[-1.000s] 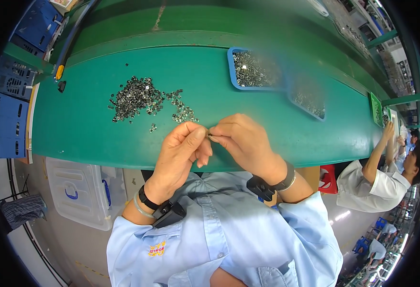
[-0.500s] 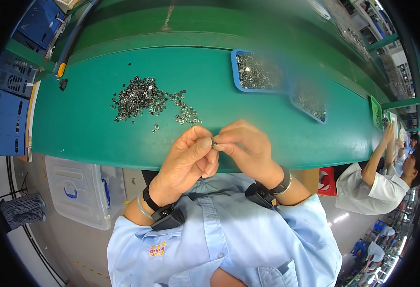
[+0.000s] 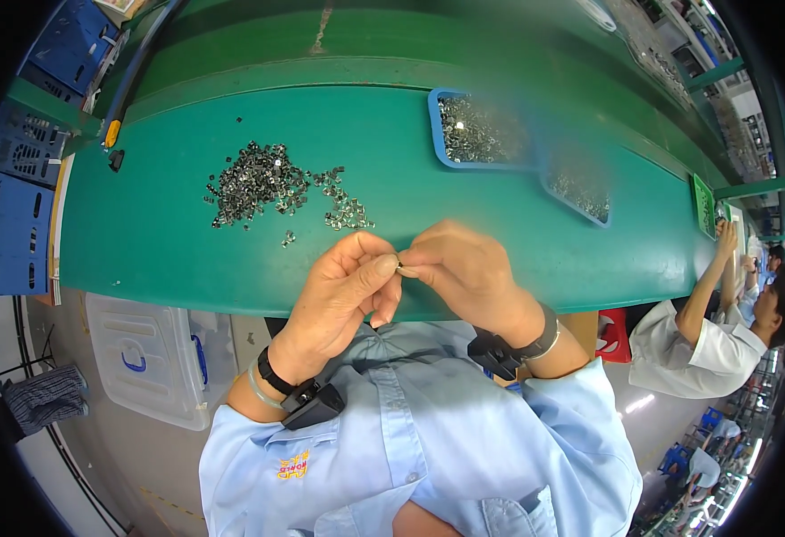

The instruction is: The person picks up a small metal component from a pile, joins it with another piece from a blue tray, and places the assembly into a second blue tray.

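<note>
My left hand and my right hand meet fingertip to fingertip above the near edge of the green table. Between the thumbs and forefingers is a small dark metal part, pinched by both hands and mostly hidden by the fingers. Beyond my left hand lies a heap of small black and silver metal parts. A looser cluster of shiny silver parts spreads from its right side toward my hands.
Two blue trays, one farther back and one to the right, hold many small metal parts. A yellow-and-blue tool is at the far left. A clear plastic box stands on the floor. At right, a co-worker sits by a green tray.
My right wrist has shifted slightly right and down, and the lower fingers of my left hand have moved a little. Both hands still pinch the small part.
</note>
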The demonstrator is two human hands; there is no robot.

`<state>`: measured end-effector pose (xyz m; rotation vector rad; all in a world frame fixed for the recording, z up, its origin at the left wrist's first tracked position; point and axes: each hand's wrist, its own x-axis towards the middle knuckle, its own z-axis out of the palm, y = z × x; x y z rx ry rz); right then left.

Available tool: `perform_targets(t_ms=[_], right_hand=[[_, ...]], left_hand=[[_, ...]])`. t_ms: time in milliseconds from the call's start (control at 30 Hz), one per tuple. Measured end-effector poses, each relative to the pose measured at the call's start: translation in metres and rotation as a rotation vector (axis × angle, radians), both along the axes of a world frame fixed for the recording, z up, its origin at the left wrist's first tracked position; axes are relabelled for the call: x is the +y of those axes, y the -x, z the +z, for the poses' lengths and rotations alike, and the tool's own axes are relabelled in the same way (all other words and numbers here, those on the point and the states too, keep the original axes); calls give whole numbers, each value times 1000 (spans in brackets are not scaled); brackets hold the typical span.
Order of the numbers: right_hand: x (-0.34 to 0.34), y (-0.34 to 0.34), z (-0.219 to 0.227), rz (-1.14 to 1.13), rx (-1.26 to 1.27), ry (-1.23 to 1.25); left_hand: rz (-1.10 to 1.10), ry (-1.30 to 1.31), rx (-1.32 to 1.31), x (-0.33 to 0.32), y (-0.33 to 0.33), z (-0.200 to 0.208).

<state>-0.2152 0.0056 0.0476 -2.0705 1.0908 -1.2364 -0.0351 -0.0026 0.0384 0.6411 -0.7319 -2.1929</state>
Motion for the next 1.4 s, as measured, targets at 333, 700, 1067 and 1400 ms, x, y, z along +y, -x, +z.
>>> perform_targets(t_ms=[333, 700, 1067, 1400], right_hand=[[-2, 2, -6, 37, -89, -87], [-6, 13, -2, 78, -51, -189], [-77, 79, -9, -449, 319, 70], [-52, -5, -29, 43, 494, 1]], left_hand=[[-46, -75, 82, -1, 3, -9], [-70, -23, 13, -2, 4, -7], [107, -55, -32, -8, -23, -21], [131, -92, -25, -9, -33, -27]])
